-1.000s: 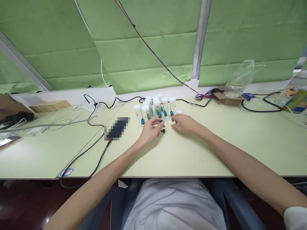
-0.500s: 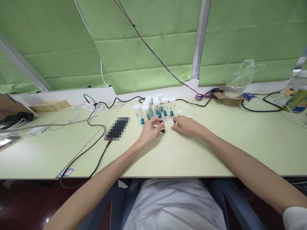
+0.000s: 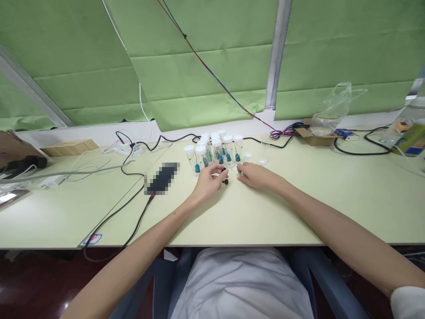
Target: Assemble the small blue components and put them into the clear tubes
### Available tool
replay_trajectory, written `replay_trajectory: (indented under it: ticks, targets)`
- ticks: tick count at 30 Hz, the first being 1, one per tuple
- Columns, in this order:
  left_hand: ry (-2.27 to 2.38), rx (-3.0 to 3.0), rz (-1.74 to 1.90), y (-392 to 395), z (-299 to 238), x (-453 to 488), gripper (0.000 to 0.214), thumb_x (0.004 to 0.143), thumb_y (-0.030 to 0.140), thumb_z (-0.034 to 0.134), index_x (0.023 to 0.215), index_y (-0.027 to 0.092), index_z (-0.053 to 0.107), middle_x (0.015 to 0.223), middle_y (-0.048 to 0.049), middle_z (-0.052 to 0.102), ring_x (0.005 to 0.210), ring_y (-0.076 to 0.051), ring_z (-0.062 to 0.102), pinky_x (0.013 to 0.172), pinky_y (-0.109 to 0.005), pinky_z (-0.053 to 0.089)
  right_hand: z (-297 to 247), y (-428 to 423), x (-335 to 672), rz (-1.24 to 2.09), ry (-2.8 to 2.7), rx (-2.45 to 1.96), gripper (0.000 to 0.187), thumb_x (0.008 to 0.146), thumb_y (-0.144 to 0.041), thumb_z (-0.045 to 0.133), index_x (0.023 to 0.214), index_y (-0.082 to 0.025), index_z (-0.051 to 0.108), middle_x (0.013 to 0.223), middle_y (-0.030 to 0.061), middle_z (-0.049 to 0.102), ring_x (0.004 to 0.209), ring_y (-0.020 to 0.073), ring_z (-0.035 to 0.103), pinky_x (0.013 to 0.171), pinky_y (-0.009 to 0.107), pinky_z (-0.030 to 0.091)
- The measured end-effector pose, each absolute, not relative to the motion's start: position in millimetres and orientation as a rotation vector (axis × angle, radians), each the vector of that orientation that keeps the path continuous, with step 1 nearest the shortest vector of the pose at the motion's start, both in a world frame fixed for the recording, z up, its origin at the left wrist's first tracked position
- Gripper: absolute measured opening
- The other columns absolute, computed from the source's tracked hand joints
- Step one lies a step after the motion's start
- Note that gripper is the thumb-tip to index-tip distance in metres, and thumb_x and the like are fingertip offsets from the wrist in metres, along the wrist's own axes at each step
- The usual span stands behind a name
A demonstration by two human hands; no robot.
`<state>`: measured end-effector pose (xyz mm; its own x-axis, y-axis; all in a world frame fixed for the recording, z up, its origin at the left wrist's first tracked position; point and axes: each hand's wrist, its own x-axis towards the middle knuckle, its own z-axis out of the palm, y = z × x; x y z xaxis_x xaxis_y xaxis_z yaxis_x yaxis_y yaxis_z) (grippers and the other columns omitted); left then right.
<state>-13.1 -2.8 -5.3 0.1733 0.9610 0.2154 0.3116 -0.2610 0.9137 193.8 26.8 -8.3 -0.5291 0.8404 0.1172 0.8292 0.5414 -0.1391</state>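
Note:
Several clear vials with white caps [image 3: 217, 150] stand in a cluster on the pale green table [image 3: 265, 208], each with a small blue part inside. My left hand [image 3: 209, 179] rests just in front of them, its fingers curled, pinching a small dark piece at its fingertips. A second small black knob [image 3: 226, 181] lies on the table between my hands. My right hand [image 3: 255, 175] lies low on the table right of the knob, fingers loosely bent and apart, holding nothing I can see. A loose white cap [image 3: 247, 155] and an uncapped clear vial [image 3: 263, 153] stand behind it.
A dark phone [image 3: 162, 178] with a black cable lies to the left. Cables and a power strip [image 3: 128, 148] run along the back. A cardboard box with a plastic bag [image 3: 318, 130] sits at the back right, bottles [image 3: 407, 130] at the far right.
My right hand has drawn slightly towards me and left, uncovering the loose white cap and the open vial behind it. My left hand has hardly moved.

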Motion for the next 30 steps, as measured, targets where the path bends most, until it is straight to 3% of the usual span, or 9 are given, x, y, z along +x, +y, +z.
replay_trajectory:
  ticks: [13,18,30]
  targets:
    - [1.220,1.768,1.073,-3.3,-5.5,-14.2,0.035,0.085,0.049,0.066,0.097,0.017,0.064,0.087,-0.0063,0.066,0.054,-0.010,0.057,0.044,-0.022,0.039,-10.9,27.1,191.9,0.129,-2.604,-1.317,0.012,0.098,-0.015,0.046,0.100,-0.016,0.059,0.106,0.0129,0.066,0.089,0.0219,0.062,0.072,0.030,0.040]
    - [1.222,1.774,1.071,-4.1,-4.5,-13.8,0.035,0.084,0.050,0.067,0.096,0.017,0.064,0.086,-0.0059,0.066,0.054,-0.011,0.057,0.044,-0.023,0.040,-8.6,25.8,191.0,0.126,-2.575,-1.286,0.010,0.096,-0.017,0.049,0.093,-0.017,0.059,0.098,0.0106,0.067,0.083,0.0204,0.060,0.068,0.028,0.037]
    - [1.211,1.820,1.064,-3.1,-4.7,-14.6,0.036,0.085,0.050,0.066,0.098,0.017,0.065,0.086,-0.0062,0.067,0.057,-0.012,0.058,0.045,-0.023,0.042,-8.2,25.9,194.3,0.158,-2.580,-1.281,0.004,0.094,-0.019,0.056,0.094,-0.018,0.060,0.102,0.0102,0.066,0.086,0.0209,0.061,0.067,0.028,0.036]
